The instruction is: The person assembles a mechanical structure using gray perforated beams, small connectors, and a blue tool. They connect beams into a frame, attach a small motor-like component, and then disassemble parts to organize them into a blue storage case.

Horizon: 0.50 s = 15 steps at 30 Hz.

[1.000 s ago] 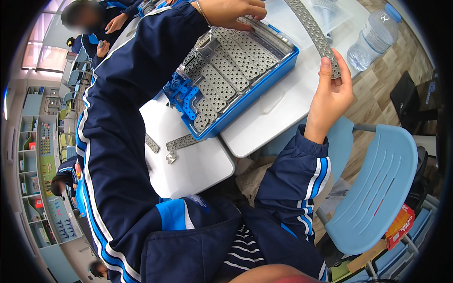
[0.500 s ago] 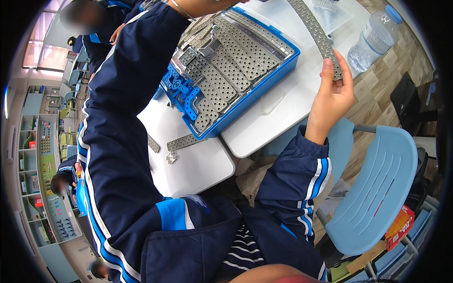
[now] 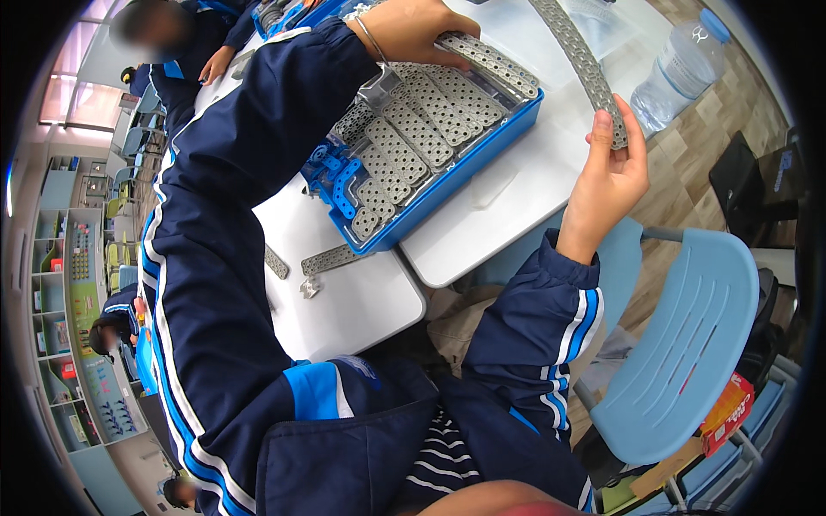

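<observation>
My right hand pinches the lower end of a long grey perforated metal strip, which runs up out of the picture's top edge. My left hand is over the far side of a blue parts box, its fingers closed round the end of a perforated metal channel. That channel lies along the box's right rim, tilted. Rows of perforated metal plates fill the box beside it. Blue plastic connectors sit in its left corner. Part of the box is hidden by my left sleeve.
Loose metal pieces lie on the white table in front of the box. A water bottle stands at the table's right edge. A light blue chair is at my right. Another person is at the far left.
My left hand has come down and nearer from the top edge onto the channel at the box's right side, which is now raised and tilted. My right hand stays nearly still with its strip.
</observation>
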Motion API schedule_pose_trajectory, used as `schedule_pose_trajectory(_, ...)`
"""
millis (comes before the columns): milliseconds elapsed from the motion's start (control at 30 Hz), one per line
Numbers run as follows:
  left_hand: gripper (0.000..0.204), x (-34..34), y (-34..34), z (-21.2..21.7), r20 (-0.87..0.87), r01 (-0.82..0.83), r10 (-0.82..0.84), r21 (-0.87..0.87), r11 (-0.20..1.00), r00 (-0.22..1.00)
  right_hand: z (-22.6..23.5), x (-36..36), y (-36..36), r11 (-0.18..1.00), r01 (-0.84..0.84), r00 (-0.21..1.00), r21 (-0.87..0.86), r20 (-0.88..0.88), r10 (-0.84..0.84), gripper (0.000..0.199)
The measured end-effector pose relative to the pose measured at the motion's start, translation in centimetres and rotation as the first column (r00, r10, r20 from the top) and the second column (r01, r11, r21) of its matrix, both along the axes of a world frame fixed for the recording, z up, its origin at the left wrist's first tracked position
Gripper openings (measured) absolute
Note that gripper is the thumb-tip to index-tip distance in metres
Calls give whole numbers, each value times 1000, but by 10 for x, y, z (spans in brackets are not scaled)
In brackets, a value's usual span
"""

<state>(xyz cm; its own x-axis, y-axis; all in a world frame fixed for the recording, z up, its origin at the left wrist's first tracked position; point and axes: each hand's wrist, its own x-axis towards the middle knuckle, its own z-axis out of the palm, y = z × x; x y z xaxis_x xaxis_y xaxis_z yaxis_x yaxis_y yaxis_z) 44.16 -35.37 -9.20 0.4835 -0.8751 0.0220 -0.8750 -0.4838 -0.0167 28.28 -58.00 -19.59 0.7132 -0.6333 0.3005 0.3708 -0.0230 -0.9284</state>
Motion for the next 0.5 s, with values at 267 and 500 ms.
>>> schedule_pose_trajectory(267, 29, 6, -2, -10, 41, 42, -44, 51, 998, 998, -2, 1, -1, 1000, 6, 1000, 5, 21, -6, 26)
schedule_pose_trajectory(500, 23, 8, 0, 5, -33, 34, -37, -79, 996, 999, -2, 1, -1, 1000, 8, 1000, -3, 21, -8, 26)
